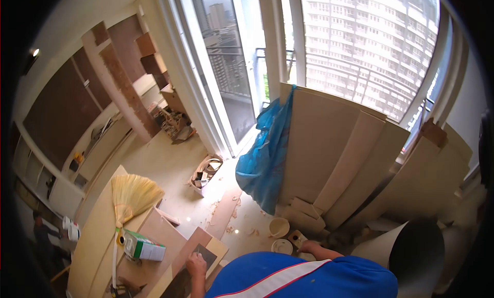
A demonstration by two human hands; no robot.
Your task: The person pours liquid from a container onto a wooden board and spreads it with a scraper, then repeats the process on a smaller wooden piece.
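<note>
My left hand (196, 265) is closed over a light wooden board (218, 249) at the bottom centre, beside a dark rectangular patch (207, 255) on it. What its fingers hold, if anything, is too small to make out. Low on the right, my right hand (311, 249) reaches down among containers on the floor, its fingers curled next to a small opened can (296, 238). Whatever is in those fingers is hidden. A pale bucket (279, 227) and a white round tub (282, 246) stand close to this hand.
A straw broom (134, 195) and a green-and-white metal can (144, 246) rest on a wooden panel at left. Large boards (324, 143) lean by the window, with blue plastic (265, 154) hanging beside them. Shavings and a scrap box (206, 170) are on the floor. Another person (46, 241) is far left.
</note>
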